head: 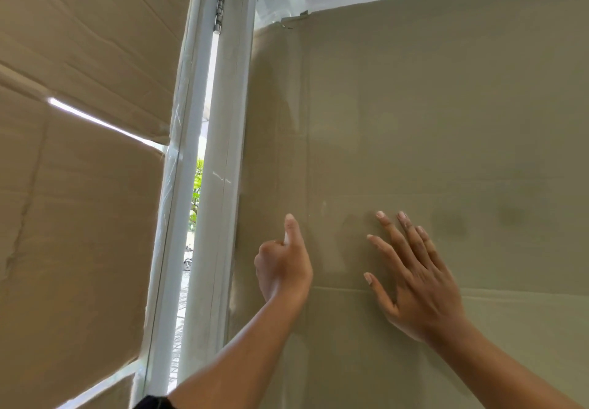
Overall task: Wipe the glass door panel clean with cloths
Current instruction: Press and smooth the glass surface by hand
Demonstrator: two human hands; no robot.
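On the far left a big sheet of brown cardboard [79,185] covers a side window. Next to it stands a white frame [173,217] with a grey hinge [220,10] near the top. A thin gap shows green leaves [197,182] outside. Then comes the glass door panel [430,105], which fills the right side and has more brown cardboard behind it. The left hand [282,265] is held up near the left edge of the glass. Its arm reaches up from the bottom. Its fingers [267,247] are curled in tight and the thumb sticks straight up. A small white bit peeks out by the thumb, and I cannot tell if the hand holds something. The right hand [417,284] is up on the glass, with its fingers [393,233] straight, spread wide and holding nothing.
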